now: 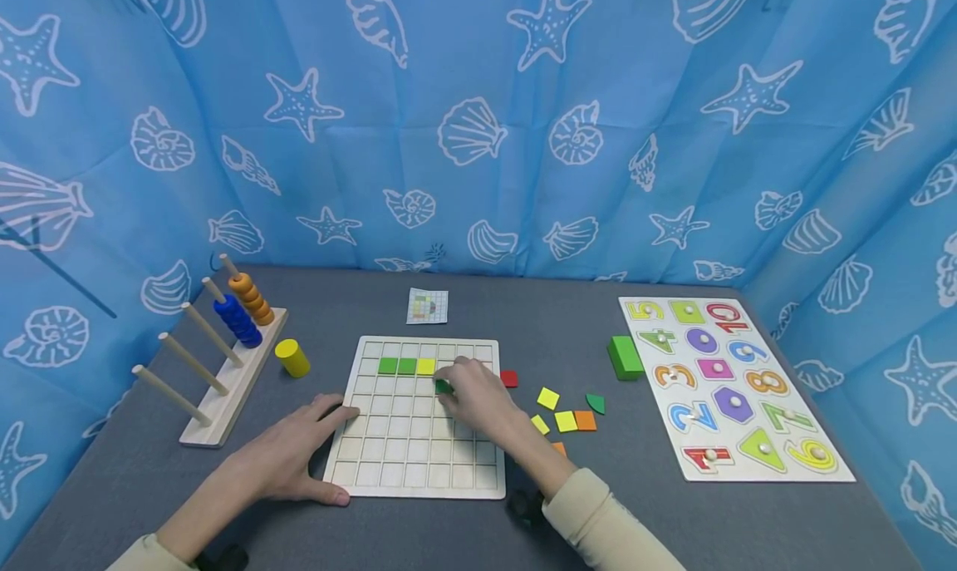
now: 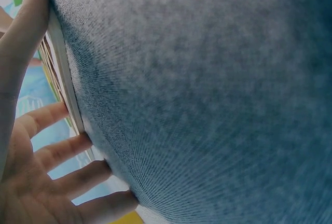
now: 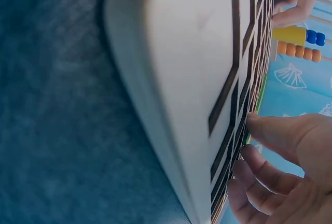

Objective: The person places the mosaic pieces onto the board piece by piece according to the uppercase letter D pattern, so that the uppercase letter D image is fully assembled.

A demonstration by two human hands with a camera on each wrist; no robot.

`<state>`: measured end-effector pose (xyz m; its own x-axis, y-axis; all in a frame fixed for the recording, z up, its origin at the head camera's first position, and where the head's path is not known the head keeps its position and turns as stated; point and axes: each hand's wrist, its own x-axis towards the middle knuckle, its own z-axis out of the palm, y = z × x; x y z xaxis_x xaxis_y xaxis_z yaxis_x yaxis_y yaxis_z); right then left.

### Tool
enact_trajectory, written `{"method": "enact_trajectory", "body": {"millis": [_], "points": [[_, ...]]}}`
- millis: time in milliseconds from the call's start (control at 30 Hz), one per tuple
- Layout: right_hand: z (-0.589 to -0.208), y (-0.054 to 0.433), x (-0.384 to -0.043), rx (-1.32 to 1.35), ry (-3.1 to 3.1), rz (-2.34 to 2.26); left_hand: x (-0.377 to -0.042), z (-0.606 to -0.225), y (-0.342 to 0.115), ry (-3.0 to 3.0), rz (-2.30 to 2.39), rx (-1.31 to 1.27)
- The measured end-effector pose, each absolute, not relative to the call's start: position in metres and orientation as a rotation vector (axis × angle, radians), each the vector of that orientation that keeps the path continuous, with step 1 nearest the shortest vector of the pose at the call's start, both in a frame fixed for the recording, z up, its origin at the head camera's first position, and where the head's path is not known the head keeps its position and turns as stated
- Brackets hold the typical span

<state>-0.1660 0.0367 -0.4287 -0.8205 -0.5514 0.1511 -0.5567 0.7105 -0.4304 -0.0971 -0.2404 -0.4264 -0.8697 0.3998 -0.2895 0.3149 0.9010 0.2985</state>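
Note:
A pale wooden grid board (image 1: pixel 415 451) lies flat in front of me. Along its second row sit two green square tiles (image 1: pixel 388 366) and a yellow square tile (image 1: pixel 425 366), side by side. My right hand (image 1: pixel 478 395) reaches over the board's right half and pinches a dark green piece (image 1: pixel 444 386) between thumb and fingertips, right at the grid just below that row. Its fingers hide most of the piece's outline. My left hand (image 1: pixel 287 455) rests at the board's left edge, thumb and fingers spread, fingertips touching the side in the left wrist view.
Right of the board lie loose yellow tiles (image 1: pixel 548 398), orange tiles (image 1: pixel 586 420), a red tile (image 1: pixel 509 379) and a green quarter-round (image 1: pixel 596 403). Beyond are a green block (image 1: pixel 625 358) and number puzzle (image 1: pixel 721 322). A printed card (image 1: pixel 428 307), yellow cylinder (image 1: pixel 292 358) and peg rack (image 1: pixel 233 388) stand around.

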Motion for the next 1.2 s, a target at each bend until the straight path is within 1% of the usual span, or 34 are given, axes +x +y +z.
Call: {"method": "enact_trajectory", "body": {"millis": [233,467,900,1200], "points": [[-0.424,0.043,-0.163,0.897,-2.926,0.797,-0.098,-0.427,-0.241,2.72,0.338,0.511],[-0.42,0.061,-0.163,0.82,-2.936,0.791,-0.097,-0.427,-0.24,2.717,0.338,0.508],[-0.423,0.099,-0.168,0.641,-2.974,0.749,-0.098,-0.428,-0.242,2.715,0.348,0.51],[-0.425,0.111,-0.169,0.547,-2.992,0.691,-0.097,-0.427,-0.241,2.719,0.347,0.514]]}}
